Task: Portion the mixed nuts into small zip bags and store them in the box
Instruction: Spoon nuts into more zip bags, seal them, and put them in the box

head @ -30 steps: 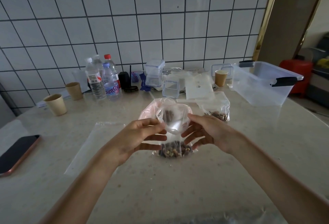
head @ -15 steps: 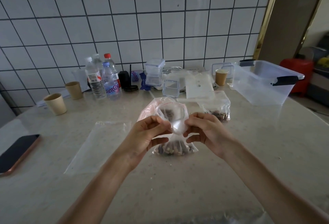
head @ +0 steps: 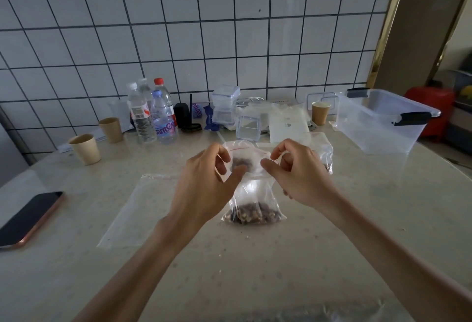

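Pinching the top edge of a small zip bag (head: 251, 194) at mid-frame, the left hand (head: 204, 183) and right hand (head: 298, 171) each grip one side of its red-lined mouth, hands a little apart, while the mixed nuts (head: 251, 215) sit in the bag's bottom resting on the table (head: 357, 219). An empty flat zip bag (head: 132, 209) lies left of centre, another filled bag (head: 324, 153) sits just behind the right hand, and the clear storage box (head: 383, 122) stands open at the right edge.
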